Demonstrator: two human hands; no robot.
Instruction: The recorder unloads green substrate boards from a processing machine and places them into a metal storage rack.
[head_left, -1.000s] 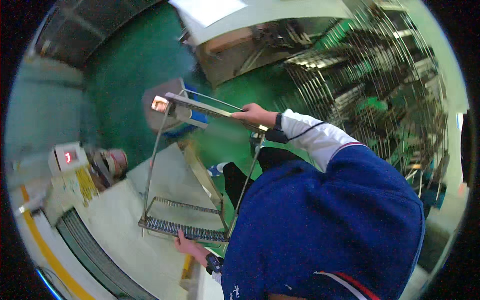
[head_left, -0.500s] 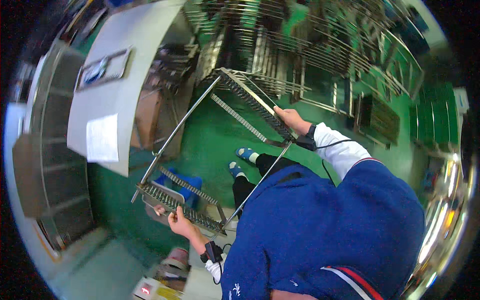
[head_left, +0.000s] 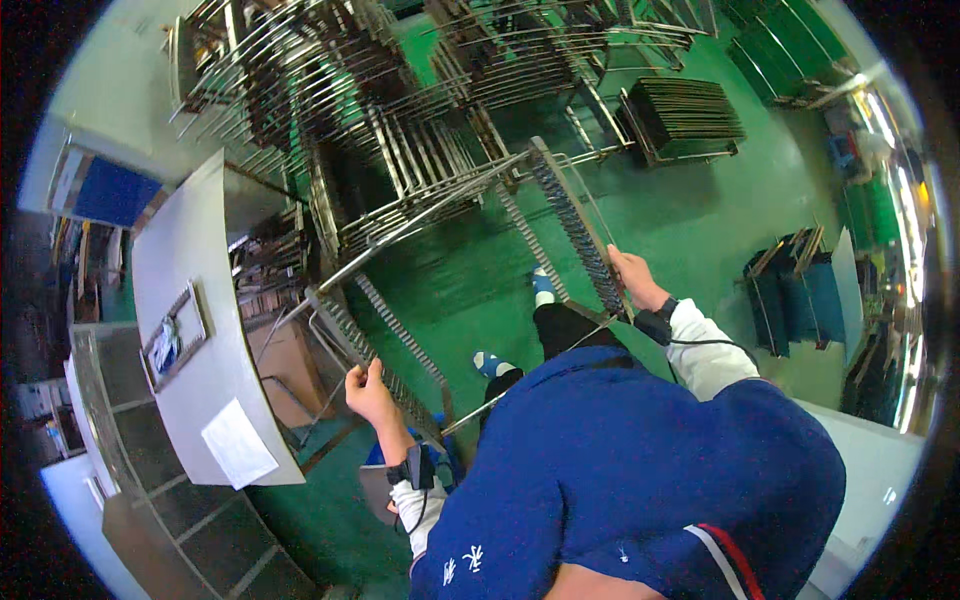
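I carry an open metal rack frame [head_left: 576,232] in front of my body, made of thin rods and bars lined with rows of notches. My right hand [head_left: 642,280] is closed round the notched side bar at the right, near its closer end. On the opposite notched side, my left hand [head_left: 376,400] grips the bar with the thumb up. Between the two sides the frame is hollow, and green floor and my feet show through it. Parts of both hands' fingers are hidden behind the bars.
Many similar metal racks [head_left: 420,160] stand massed ahead. At left is a white table [head_left: 215,265] with a small framed tray [head_left: 183,335] and a paper sheet [head_left: 238,443]; a cardboard box [head_left: 295,372] sits beneath. Ahead right stands a stack of dark panels [head_left: 688,118], with blue panels [head_left: 800,295] at right.
The view has swung round, and the massed racks now spread across the upper left. My feet have stepped. The rack frame stays in both hands, its right side shifted rightward, its left side higher.
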